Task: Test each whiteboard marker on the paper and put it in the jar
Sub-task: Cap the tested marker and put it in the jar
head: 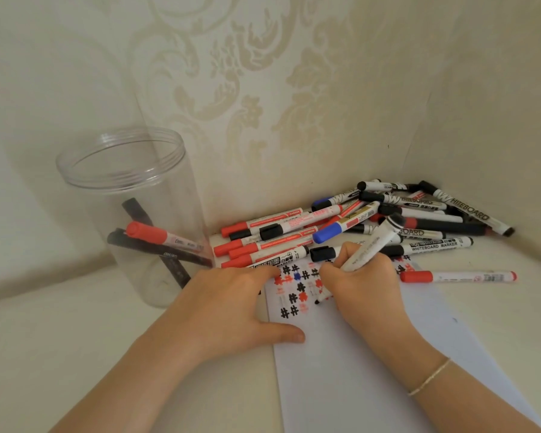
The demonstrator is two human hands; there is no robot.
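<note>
Marker [367, 248] under test, tip on the paper [372, 354].
Your right hand [361, 281] grips it, fingers closed around the barrel; your left hand [231, 303] lies flat, fingers spread, pinning the paper's edge beside the jar [132, 214].

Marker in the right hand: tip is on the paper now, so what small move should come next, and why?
Probably finish the short test stroke. The right hand holds the marker with its tip down on the paper, beside rows of earlier marks, while the left hand pins the sheet flat. The jar to the left, open-topped, already holds a few markers, so that comes afterwards.
</note>
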